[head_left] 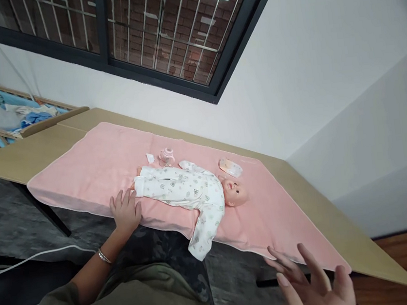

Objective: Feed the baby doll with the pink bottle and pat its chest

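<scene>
A baby doll (234,191) lies on its back on a pink blanket (90,160), its head toward the right. It wears white printed pajamas (178,185), and one sleeve hangs toward the near table edge. My left hand (125,211) rests flat with fingers apart on the blanket's near edge, beside the doll's feet. Nothing is in it. My right hand (314,282) is raised near the table's front edge at the lower right, its fingers spread and holding nothing. Above the doll's legs stands a small clear baby bottle (167,156) with a pinkish top.
A clear plastic packet (230,167) lies above the doll's head, and a small white piece (150,158) is beside the bottle. The tan table (42,153) stands along the wall under a barred window. A wooden crib (70,112) with bedding stands at the left.
</scene>
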Tool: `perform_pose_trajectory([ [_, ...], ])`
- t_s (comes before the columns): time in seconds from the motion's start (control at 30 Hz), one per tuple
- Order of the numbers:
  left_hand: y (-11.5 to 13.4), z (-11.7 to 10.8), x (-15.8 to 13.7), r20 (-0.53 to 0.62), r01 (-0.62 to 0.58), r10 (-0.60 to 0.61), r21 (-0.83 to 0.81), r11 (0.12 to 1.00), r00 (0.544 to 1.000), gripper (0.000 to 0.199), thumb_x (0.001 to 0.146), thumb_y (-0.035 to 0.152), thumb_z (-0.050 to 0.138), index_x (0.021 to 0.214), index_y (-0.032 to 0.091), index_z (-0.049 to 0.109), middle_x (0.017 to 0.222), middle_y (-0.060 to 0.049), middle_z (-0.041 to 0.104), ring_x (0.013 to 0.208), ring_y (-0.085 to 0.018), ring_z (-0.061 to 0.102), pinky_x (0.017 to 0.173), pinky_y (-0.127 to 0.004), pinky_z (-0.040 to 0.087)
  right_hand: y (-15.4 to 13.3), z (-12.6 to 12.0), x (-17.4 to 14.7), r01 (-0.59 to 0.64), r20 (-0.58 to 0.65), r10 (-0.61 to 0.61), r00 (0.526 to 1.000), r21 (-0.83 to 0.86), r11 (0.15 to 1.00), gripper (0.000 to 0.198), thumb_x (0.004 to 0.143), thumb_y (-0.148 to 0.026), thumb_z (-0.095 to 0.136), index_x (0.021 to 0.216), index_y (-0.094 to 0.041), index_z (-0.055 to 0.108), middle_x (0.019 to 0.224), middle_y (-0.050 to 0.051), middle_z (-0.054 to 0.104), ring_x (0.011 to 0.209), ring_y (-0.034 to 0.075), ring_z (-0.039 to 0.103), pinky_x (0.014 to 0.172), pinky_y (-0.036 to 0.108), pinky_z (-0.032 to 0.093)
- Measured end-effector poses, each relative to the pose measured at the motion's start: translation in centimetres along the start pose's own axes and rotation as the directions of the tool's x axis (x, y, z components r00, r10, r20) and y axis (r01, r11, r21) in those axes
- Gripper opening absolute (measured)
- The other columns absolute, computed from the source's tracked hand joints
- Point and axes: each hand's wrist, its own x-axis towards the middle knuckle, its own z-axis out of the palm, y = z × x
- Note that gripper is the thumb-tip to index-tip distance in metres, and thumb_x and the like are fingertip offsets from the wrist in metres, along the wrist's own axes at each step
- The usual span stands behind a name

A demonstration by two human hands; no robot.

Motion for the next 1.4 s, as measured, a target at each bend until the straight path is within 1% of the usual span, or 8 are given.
perform_pose_trajectory([
  [0.1,0.1,-0.2,0.1,0.004,-0.008,0.008,-0.004,1.0,1.0,0.046,0.095,0.035,0.052,0.134,0.016,0.067,0.14,-0.016,0.066,0.138,-0.042,0.05,0.121,-0.062,0.016,-0.8,0.2,-0.2,0.034,-0.009,-0.034,0.999,0.005,0.999,0.086,0.086,-0.011,0.069,0.149,-0.057,0.032,0.154,0.005,0.044,0.113,0.018,0.07,0.092,0.034,0.064],
  [0.3,0.2,-0.5,0.1,0.021,-0.014,0.015,-0.015,1.0,1.0,0.046,0.095,0.035,0.051,0.135,0.016,0.067,0.139,-0.017,0.067,0.135,-0.042,0.052,0.12,-0.062,0.017,-1.2,0.6,-0.3,0.085,0.062,-0.086,0.994,0.021,0.996,0.088,0.086,-0.009,0.068,0.149,-0.057,0.031,0.154,0.006,0.043,0.114,0.019,0.07,0.093,0.033,0.063],
  [0.57,0.4,-0.7,0.2,0.029,-0.02,0.02,-0.008,1.0,0.999,0.045,0.095,0.034,0.05,0.133,0.017,0.068,0.136,-0.017,0.068,0.133,-0.042,0.053,0.119,-0.063,0.019,-0.7,-0.8,0.0,0.12,0.084,-0.123,0.989,0.034,0.992,0.091,0.085,-0.005,0.068,0.149,-0.058,0.03,0.154,0.006,0.043,0.114,0.019,0.071,0.091,0.033,0.065],
  [0.67,0.5,-0.7,0.2,0.032,-0.023,0.023,0.001,1.0,0.999,0.045,0.095,0.033,0.05,0.133,0.016,0.067,0.136,-0.018,0.068,0.133,-0.042,0.053,0.118,-0.064,0.019,-0.8,-0.7,-0.1,0.122,0.093,-0.125,0.988,0.04,0.992,0.09,0.085,-0.005,0.068,0.148,-0.059,0.031,0.154,0.005,0.043,0.113,0.019,0.071,0.091,0.032,0.065],
  [0.83,0.6,-0.7,0.3,0.031,-0.026,0.026,0.014,1.0,0.999,0.046,0.096,0.032,0.048,0.133,0.013,0.067,0.138,-0.019,0.066,0.133,-0.044,0.053,0.118,-0.067,0.02,-1.5,0.0,-0.2,0.125,0.031,-0.126,0.992,0.031,0.992,0.088,0.085,-0.007,0.07,0.148,-0.058,0.034,0.152,0.008,0.046,0.109,0.019,0.072,0.09,0.032,0.064],
  [1.0,0.7,-0.8,0.3,0.028,-0.029,0.028,0.021,0.999,0.999,0.046,0.096,0.031,0.048,0.133,0.012,0.067,0.138,-0.019,0.066,0.133,-0.044,0.053,0.118,-0.066,0.02,-1.2,-0.2,-0.1,0.128,0.045,-0.13,0.99,0.041,0.991,0.089,0.084,-0.006,0.07,0.147,-0.059,0.035,0.152,0.007,0.046,0.11,0.019,0.072,0.089,0.03,0.064],
  [1.2,0.6,-0.7,0.2,0.038,-0.029,0.028,0.028,0.999,0.999,0.046,0.097,0.032,0.049,0.134,0.014,0.067,0.138,-0.019,0.067,0.133,-0.043,0.053,0.118,-0.067,0.021,-0.3,-0.7,0.0,0.152,0.097,-0.155,0.983,0.037,0.988,0.093,0.083,-0.004,0.069,0.149,-0.057,0.032,0.153,0.008,0.045,0.112,0.02,0.071,0.09,0.034,0.064],
  [1.4,0.6,-0.6,0.2,0.038,-0.026,0.025,0.025,0.999,0.999,0.045,0.097,0.032,0.048,0.133,0.013,0.067,0.137,-0.018,0.067,0.133,-0.043,0.053,0.118,-0.067,0.021,-0.4,-0.7,0.1,0.15,0.101,-0.153,0.983,0.042,0.988,0.093,0.084,-0.003,0.069,0.149,-0.058,0.031,0.152,0.007,0.044,0.113,0.02,0.071,0.091,0.034,0.064],
])
